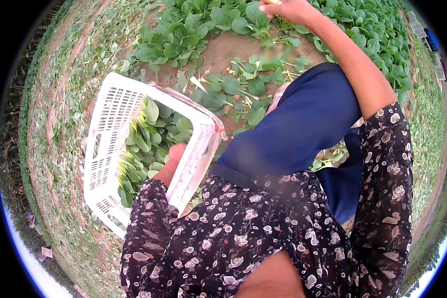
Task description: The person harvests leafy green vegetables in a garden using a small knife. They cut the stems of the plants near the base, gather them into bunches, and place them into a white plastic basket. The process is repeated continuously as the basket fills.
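Note:
My left hand (176,152) reaches into a white plastic crate (113,115) on my left. Its fingers are hidden among bunches of bok choy-like greens (143,139), stacked with their pale stems toward the crate's far wall. Out ahead, at the top edge of the view, my right hand (292,12) is closed around a pale, handle-like object (273,2). Most of that object is hidden or cut off by the frame. Standing greens (175,39) grow just beyond and beside the right hand.
Loose leaves and cut stalks (253,83) lie on bare soil (229,48) before my knee (320,89). A dense bed of greens (372,41) extends to the right. Scattered leaves cover the ground (65,93) at left. More crates (416,24) stand at far right.

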Motion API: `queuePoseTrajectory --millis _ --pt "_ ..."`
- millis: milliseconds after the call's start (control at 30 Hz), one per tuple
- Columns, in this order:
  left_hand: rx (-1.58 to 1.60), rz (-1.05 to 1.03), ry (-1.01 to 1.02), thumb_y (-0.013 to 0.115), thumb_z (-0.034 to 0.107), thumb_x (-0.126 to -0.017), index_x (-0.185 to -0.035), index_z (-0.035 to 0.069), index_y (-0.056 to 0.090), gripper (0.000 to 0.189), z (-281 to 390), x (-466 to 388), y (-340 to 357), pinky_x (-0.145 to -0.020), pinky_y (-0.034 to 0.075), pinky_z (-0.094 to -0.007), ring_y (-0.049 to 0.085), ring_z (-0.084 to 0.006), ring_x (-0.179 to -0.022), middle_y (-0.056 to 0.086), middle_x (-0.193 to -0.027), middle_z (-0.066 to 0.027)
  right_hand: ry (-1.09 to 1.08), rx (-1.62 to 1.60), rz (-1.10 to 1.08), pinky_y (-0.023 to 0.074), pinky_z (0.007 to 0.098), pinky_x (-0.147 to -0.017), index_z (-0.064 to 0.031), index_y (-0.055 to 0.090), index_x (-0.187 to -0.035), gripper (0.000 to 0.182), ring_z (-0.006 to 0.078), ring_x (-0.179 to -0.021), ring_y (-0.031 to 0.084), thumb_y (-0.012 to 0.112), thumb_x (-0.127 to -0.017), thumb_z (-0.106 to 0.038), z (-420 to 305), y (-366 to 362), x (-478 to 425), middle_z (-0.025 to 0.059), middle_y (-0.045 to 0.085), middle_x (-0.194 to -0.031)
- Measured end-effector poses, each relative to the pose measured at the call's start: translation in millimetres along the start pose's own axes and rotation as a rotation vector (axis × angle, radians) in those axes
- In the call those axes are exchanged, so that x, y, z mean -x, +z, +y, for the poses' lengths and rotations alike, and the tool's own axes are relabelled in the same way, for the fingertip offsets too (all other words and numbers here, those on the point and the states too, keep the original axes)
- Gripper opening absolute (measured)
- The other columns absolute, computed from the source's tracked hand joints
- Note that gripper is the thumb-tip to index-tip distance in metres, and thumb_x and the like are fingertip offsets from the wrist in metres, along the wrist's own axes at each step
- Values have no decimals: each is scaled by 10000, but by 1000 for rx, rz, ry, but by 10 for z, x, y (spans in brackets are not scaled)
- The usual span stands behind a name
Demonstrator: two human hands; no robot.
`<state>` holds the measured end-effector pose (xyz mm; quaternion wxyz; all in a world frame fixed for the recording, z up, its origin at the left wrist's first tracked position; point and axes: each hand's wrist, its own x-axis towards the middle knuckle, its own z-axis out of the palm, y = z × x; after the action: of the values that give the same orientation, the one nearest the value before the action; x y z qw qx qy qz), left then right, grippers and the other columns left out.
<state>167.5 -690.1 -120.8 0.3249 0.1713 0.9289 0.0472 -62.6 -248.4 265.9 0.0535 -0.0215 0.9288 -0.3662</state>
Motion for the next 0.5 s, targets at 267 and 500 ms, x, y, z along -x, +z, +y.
queuePoseTrajectory --millis 267,500 --pt "103 -8 107 628 287 -858 -869 80 732 232 26 318 -635 -682 548 -458 688 -382 -803 717 -869 -165 66 -275 328 377 240 -496 -92 662 -956 255 50 -551 475 702 -881 -333 473 -194 185 -38 596 -709" --pt "1122 834 -15 479 317 -1055 -602 115 404 502 568 1057 -3254 -491 217 -240 294 -45 -517 380 -534 38 446 -154 428 502 419 -722 -4 690 -912 554 288 -750 662 614 -866 -550 2036 78 604 154 686 -775"
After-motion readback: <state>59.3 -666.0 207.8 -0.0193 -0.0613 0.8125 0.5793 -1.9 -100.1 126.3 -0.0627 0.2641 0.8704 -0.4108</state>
